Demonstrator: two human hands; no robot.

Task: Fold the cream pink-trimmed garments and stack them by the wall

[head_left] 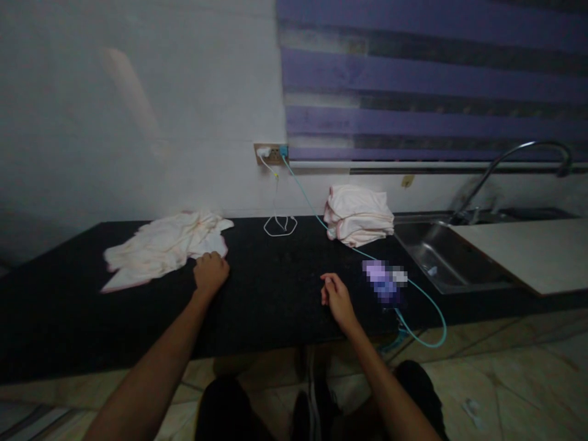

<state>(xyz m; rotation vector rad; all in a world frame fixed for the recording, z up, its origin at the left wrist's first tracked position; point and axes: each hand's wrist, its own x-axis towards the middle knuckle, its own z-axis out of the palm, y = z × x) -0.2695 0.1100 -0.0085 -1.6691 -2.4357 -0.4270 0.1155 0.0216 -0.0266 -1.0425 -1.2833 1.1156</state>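
A loose, rumpled heap of white cloths (pixel 158 248) with pinkish edging lies on the left of the black countertop (pixel 271 294). At the heap's right edge is my left hand (pixel 211 274), closed with its knuckles up and touching the cloth; its fingertips are hidden. My right hand (pixel 339 301) is over the middle of the counter, fingers loosely curled and a little apart, holding nothing. Behind and to the right of it sits a stack of folded white cloths (pixel 359 214), also pink-edged.
Right of my right hand lies a blurred purple object (pixel 381 282) by a teal cable (pixel 432 300), which runs to a wall socket (pixel 272 154). A white cable (pixel 280 229) is coiled near the wall. At right are a steel sink (pixel 441 260), a faucet (pixel 487 171) and a pale board (pixel 523 251).
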